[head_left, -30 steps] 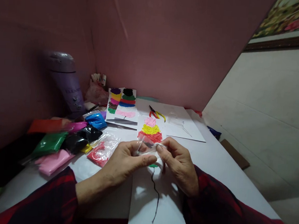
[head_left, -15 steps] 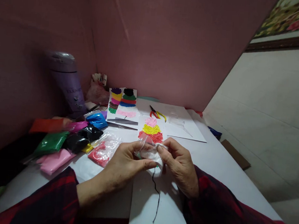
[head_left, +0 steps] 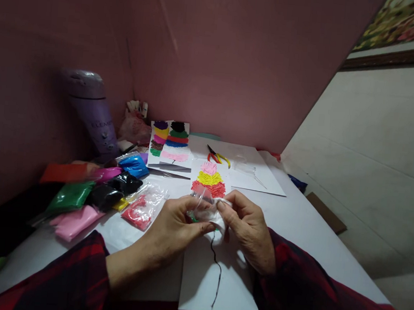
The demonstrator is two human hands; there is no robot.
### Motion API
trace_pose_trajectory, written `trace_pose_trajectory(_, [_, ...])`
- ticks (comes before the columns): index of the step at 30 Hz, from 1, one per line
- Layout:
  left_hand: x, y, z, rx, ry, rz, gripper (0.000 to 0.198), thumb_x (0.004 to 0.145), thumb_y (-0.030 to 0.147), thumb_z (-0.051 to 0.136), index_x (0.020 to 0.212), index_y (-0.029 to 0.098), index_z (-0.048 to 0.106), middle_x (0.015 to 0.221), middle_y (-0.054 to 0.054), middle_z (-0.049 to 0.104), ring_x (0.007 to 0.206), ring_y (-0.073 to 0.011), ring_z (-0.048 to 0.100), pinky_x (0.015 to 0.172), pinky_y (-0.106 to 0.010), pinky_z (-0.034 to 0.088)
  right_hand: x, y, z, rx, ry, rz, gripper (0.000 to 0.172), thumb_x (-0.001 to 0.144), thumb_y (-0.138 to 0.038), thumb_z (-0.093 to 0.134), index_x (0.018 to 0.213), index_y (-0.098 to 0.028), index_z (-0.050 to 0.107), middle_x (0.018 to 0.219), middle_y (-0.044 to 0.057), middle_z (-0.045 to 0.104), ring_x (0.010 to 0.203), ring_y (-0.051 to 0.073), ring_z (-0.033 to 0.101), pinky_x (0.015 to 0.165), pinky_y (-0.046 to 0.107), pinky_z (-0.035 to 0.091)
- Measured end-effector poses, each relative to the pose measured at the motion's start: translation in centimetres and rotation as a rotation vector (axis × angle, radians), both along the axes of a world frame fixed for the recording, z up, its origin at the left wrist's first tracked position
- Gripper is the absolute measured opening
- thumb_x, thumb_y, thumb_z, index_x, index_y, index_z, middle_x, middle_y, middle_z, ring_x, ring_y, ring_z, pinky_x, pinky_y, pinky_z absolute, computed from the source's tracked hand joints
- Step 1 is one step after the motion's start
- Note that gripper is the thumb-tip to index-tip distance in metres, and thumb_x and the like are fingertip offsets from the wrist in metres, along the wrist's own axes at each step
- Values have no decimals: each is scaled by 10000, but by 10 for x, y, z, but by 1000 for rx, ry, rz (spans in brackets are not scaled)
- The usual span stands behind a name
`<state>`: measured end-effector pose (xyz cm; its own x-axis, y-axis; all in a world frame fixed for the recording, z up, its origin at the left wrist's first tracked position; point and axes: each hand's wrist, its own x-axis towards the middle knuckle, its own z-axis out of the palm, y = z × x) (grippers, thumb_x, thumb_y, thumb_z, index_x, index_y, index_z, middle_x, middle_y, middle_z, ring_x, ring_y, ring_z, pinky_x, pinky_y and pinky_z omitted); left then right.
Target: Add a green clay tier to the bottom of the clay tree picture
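Between my two hands is a small clear plastic bag of white clay [head_left: 217, 218]. My left hand [head_left: 174, 226] pinches its left side with thumb and fingers. On the right, my right hand [head_left: 247, 225] grips the white clay end between thumb and fingertips. Beneath them lies a white card [head_left: 230, 290] bearing bands of pink, yellow and red clay [head_left: 210, 179] at the top. A wavy black string-like line [head_left: 218, 275] runs down its lower half. A bit of green shows under the bag; my hands hide the rest of that part.
At left lie several coloured clay packets [head_left: 70, 196] and an opened red packet [head_left: 140, 213], with a purple bottle [head_left: 94, 117] behind. Two finished-looking colour cards [head_left: 175, 145] lean at the back. Red-and-yellow pliers [head_left: 218, 157] rest on a white board [head_left: 276, 186].
Both hands stay nearly in place on the bag. The white clay and the bag have shifted very slightly between the fingers.
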<state>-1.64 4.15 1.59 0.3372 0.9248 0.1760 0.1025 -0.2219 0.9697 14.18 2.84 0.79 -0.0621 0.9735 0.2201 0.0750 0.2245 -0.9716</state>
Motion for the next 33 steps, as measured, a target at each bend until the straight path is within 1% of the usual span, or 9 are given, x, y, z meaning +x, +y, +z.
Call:
trace_pose_trajectory(4, [-1,0,1,102,115,-40,94,697,213,621,722,130,657,659,-18,641,613,-134,554,564,-243,428,0,-2,-1,-7,-24,6,280,848,-409,568,696,-189,484,471,-73,450,396,76,405,388,192,324])
trace_pose_trajectory(8, [-3,0,2,186,176,-90,92,696,143,537,647,135,615,619,7,557,591,-114,488,544,-225,375,1,-3,-3,-4,-41,29,261,857,-397,559,717,-185,499,490,-67,457,412,77,407,403,198,323])
trace_pose_trajectory(14, [-1,0,5,138,137,-138,80,696,113,527,626,143,553,599,37,504,571,-93,432,536,-209,340,2,-1,-5,19,-44,73,257,871,-380,552,714,-184,499,538,-62,456,457,72,407,429,196,323])
trace_pose_trajectory(18, [1,-1,6,84,72,-119,99,697,135,554,609,150,512,589,46,490,563,-88,423,535,-207,338,3,0,-6,34,-58,75,260,873,-378,554,708,-185,501,530,-63,455,451,72,408,427,194,327])
trace_pose_trajectory(22, [-1,0,6,-11,-37,-72,93,689,180,664,721,142,585,684,16,586,654,-116,523,604,-224,407,3,2,-4,0,2,72,266,869,-407,557,733,-186,500,533,-65,474,415,70,426,399,193,334])
trace_pose_trajectory(25, [-4,1,6,-45,-146,-12,306,682,212,725,961,168,606,827,-9,632,683,-133,576,594,-237,442,2,5,-2,-8,60,30,279,850,-424,583,736,-186,494,548,-65,483,410,70,445,389,191,353])
trace_pose_trajectory(27, [-6,2,6,-36,-203,37,391,699,232,735,1055,190,578,834,-3,623,658,-126,574,565,-232,444,2,6,-1,-12,87,7,281,842,-432,594,749,-184,498,557,-61,499,407,72,456,389,193,368])
trace_pose_trajectory(29, [-7,3,6,6,-232,59,365,725,237,730,1056,196,584,805,6,612,672,-123,567,574,-229,451,2,7,0,-19,105,3,280,840,-439,594,769,-184,504,570,-55,524,405,74,468,392,197,377])
trace_pose_trajectory(33, [-9,3,3,191,-187,111,183,783,201,687,960,206,641,816,6,623,738,-120,572,614,-220,451,4,8,-2,-20,66,39,286,837,-438,594,745,-179,514,582,-44,520,459,86,489,436,208,404])
